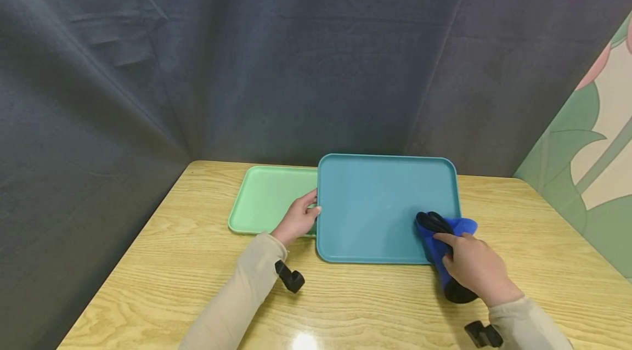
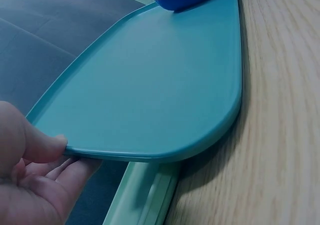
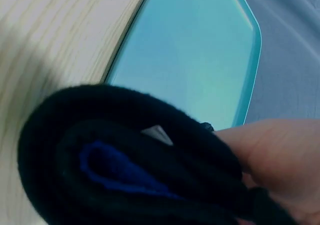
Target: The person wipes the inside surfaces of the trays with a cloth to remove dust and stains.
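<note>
A teal tray [image 1: 380, 207] overlaps the right part of a light green tray [image 1: 276, 196]. My left hand [image 1: 298, 218] pinches the teal tray's left edge, thumb on top and fingers beneath, as the left wrist view shows; that end stands raised off the table. At the teal tray's right front corner, my right hand [image 1: 476, 265] grips a rolled blue and black fabric piece [image 1: 438, 251]. Dark loops show at its far end and a thick black band at its near end. In the right wrist view its coiled end [image 3: 125, 165] hides most of the hand.
Both trays lie on a wood-grain table [image 1: 197, 262]. A dark grey curtain [image 1: 316, 65] hangs along the table's back and left sides. On the right is a wall with a leaf pattern [image 1: 592, 174]. A black mount [image 1: 290, 277] is on each wrist.
</note>
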Demonstrator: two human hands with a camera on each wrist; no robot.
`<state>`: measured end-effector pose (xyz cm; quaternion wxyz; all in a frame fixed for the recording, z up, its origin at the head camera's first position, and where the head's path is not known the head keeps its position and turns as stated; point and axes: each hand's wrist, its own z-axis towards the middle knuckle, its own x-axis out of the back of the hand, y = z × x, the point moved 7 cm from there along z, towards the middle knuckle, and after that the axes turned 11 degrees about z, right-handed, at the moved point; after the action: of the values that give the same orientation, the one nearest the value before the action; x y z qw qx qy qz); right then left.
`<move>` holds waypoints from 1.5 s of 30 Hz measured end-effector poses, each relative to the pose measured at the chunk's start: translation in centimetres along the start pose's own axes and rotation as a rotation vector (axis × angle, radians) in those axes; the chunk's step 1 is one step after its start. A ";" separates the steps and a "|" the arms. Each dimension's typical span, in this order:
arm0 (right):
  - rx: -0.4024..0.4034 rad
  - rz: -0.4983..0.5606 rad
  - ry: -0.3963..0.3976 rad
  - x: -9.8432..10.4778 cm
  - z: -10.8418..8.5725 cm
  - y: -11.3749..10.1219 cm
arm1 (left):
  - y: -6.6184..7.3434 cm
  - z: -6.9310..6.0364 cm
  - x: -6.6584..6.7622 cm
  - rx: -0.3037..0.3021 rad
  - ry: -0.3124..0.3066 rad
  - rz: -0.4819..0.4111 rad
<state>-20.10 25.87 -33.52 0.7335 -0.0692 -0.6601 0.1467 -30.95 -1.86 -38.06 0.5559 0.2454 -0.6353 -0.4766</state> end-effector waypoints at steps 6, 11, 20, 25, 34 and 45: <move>0.028 0.017 0.004 -0.4 0.0 -1.0 | 0.1 -0.1 0.0 -0.007 -0.003 -0.002; 0.080 0.006 0.015 -0.6 -0.1 -2.5 | 0.3 -0.3 0.1 -0.011 -0.004 -0.003; 0.134 0.022 -0.001 -1.2 0.4 -6.2 | 0.5 -0.3 0.1 -0.008 -0.008 -0.002; 0.158 0.024 -0.013 -1.8 0.9 -8.9 | 0.7 -0.3 0.1 -0.020 0.000 0.024; 0.258 0.028 -0.005 -3.2 1.5 -13.8 | 0.9 -0.5 0.1 -0.039 0.007 0.040; 0.349 0.051 -0.004 -4.6 1.5 -17.1 | 0.9 -0.5 0.3 -0.064 0.014 0.020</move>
<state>-19.84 8.11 -32.63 0.7290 0.0425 -0.6242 0.2778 -30.33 -1.90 -37.17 0.5726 0.2245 -0.6182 -0.4895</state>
